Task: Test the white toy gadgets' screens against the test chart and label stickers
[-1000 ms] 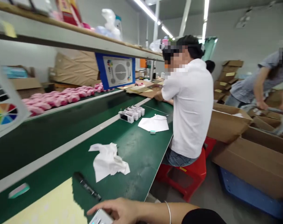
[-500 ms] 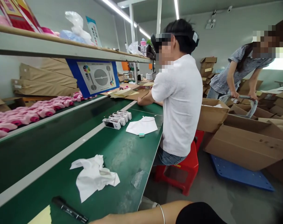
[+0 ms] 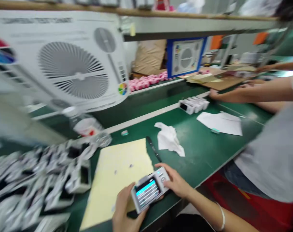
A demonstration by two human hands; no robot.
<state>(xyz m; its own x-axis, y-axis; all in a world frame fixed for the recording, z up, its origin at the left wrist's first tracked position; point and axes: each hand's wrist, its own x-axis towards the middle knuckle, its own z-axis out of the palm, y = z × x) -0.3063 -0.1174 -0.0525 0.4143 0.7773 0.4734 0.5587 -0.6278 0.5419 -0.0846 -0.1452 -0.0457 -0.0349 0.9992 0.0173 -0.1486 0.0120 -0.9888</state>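
A small white digital camera (image 3: 150, 188) is held between my two hands, its lit screen showing a menu with a blue bar. My left hand (image 3: 125, 209) grips its left end, thumb and fingers at the edges. My right hand (image 3: 176, 182) holds the right end, the thumb by the buttons. Under and left of the camera lies a yellow paper sheet (image 3: 119, 164) with a few small dark marks. A black marker (image 3: 153, 149) rests at the sheet's right edge, and a crumpled white cloth (image 3: 169, 140) lies beyond it.
Many white cameras (image 3: 81, 177) crowd the left side, blurred. A clear plastic bottle (image 3: 85, 124) lies behind the sheet, below a hanging test chart (image 3: 76, 74). Further right are a row of white cameras (image 3: 193, 104), a white cloth (image 3: 221, 122) and a seated person's arm (image 3: 252, 93).
My view has swung left and down, bringing the cameras, large chart and yellow sheet into sight. Both my hands now show around a camera; before, only my forearm and part of a hand showed.
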